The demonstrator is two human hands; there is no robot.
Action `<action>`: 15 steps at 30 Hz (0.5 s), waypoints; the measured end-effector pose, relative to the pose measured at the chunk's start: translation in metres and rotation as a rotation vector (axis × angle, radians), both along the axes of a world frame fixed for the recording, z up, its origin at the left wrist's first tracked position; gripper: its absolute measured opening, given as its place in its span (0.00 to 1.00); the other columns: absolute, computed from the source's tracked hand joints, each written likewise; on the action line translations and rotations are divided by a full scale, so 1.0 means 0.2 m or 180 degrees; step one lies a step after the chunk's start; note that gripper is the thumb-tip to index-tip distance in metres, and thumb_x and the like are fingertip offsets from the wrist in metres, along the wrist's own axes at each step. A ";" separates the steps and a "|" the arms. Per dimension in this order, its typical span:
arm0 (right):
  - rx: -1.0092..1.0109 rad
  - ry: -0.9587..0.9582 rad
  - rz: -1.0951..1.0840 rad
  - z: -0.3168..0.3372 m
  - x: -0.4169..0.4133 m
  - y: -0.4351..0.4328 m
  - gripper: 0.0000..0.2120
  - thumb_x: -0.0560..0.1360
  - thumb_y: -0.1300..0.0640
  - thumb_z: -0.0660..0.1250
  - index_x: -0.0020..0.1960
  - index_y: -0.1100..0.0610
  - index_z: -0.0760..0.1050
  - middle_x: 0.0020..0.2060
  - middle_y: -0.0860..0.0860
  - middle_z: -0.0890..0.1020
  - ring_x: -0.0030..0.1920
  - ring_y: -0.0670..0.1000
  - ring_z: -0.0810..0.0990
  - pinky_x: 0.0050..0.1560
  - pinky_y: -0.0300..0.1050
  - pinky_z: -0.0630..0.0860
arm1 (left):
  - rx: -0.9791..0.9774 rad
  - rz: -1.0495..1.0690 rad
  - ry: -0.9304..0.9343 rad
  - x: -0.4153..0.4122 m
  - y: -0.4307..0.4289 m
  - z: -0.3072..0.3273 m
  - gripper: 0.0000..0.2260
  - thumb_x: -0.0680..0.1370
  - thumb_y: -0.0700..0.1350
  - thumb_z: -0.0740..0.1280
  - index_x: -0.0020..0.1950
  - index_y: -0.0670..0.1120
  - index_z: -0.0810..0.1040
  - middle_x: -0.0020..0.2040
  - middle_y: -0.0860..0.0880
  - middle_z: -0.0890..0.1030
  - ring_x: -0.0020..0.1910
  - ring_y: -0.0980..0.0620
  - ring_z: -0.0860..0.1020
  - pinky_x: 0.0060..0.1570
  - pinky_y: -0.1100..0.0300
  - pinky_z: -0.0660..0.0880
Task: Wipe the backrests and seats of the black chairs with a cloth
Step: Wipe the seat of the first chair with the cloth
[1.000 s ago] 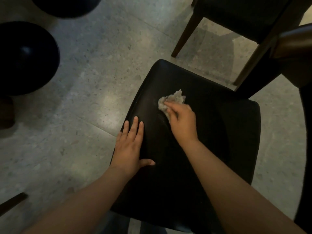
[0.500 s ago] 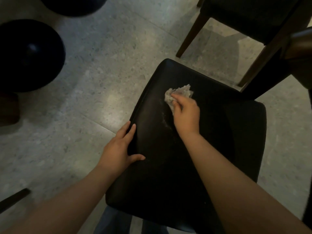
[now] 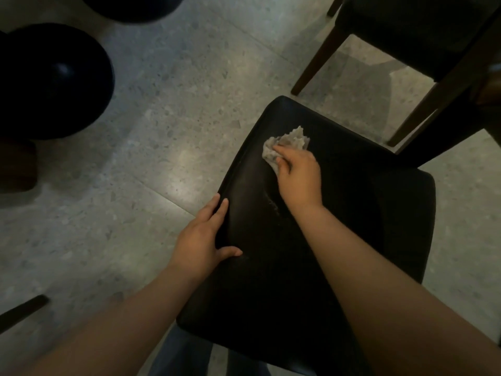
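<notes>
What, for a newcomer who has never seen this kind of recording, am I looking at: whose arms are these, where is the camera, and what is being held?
No machine here: a person works with bare hands, and the one camera sits on their head, looking forward and down. That is why both arms enter from the bottom edge. Below them is the black seat of a chair, standing on a speckled grey floor. The right hand grips a crumpled pale cloth and presses it on the seat's far left part. The left hand holds the seat's left edge, thumb on top, probably to steady it. Top right is a second chair with wooden legs. The round black shapes at the left are too dark to identify.
</notes>
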State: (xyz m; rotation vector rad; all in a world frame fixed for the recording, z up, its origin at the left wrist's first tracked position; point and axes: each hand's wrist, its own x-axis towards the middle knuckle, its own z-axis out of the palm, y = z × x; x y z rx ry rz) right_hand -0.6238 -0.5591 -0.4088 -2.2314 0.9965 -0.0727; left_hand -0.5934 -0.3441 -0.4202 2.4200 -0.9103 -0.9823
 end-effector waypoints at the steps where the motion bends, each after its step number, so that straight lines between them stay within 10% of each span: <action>1: -0.0060 0.0047 0.0024 -0.01 -0.02 0.05 0.17 0.79 0.59 0.63 0.66 0.50 0.75 0.64 0.46 0.77 0.66 0.45 0.70 0.68 0.39 0.65 | 0.0008 0.0006 0.0009 0.00 0.00 0.00 0.48 0.69 0.58 0.75 0.80 0.53 0.49 0.80 0.56 0.46 0.78 0.56 0.52 0.72 0.62 0.58; 15: -0.0090 -0.0086 -0.0024 0.02 0.06 -0.02 0.16 0.80 0.59 0.62 0.66 0.50 0.74 0.64 0.48 0.77 0.64 0.45 0.73 0.65 0.40 0.70 | -0.0179 0.0379 0.0112 -0.04 0.04 -0.03 0.47 0.68 0.58 0.76 0.80 0.53 0.53 0.80 0.53 0.53 0.77 0.53 0.56 0.75 0.56 0.59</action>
